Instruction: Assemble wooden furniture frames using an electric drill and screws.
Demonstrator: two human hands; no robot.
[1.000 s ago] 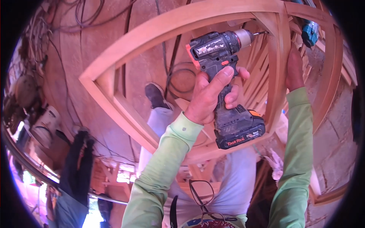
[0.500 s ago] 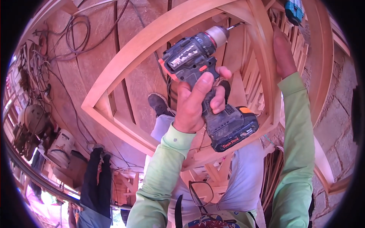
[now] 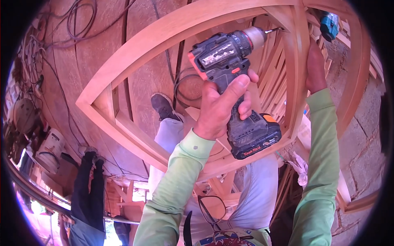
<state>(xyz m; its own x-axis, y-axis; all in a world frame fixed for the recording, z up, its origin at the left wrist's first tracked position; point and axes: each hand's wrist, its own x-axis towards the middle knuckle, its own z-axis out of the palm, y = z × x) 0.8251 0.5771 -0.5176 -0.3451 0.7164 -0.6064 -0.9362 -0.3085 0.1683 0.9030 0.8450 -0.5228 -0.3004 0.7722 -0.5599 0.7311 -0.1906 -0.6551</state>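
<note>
My left hand (image 3: 223, 108) grips the handle of a black and orange cordless drill (image 3: 230, 57) with a battery pack at its base. The drill bit (image 3: 274, 30) points right, its tip at the inner face of an upright of a curved wooden frame (image 3: 135, 53). My right hand (image 3: 315, 67) is wrapped around that same upright from the far side, a little below the bit. Both arms wear light green sleeves. The frame is leaf-shaped with slats inside and stands tilted in front of me.
A teal power tool (image 3: 329, 24) rests at the top right beyond the frame. Cables (image 3: 82, 20) loop over the plywood floor. My shoe (image 3: 162, 105) shows through the frame. Another person's dark-trousered legs (image 3: 88, 192) stand at lower left near a white machine (image 3: 49, 149). Eyeglasses (image 3: 211, 207) hang at my chest.
The view swung left and then back right. The drill stays in my left hand with its bit at the upright, and my right hand keeps its hold on the frame.
</note>
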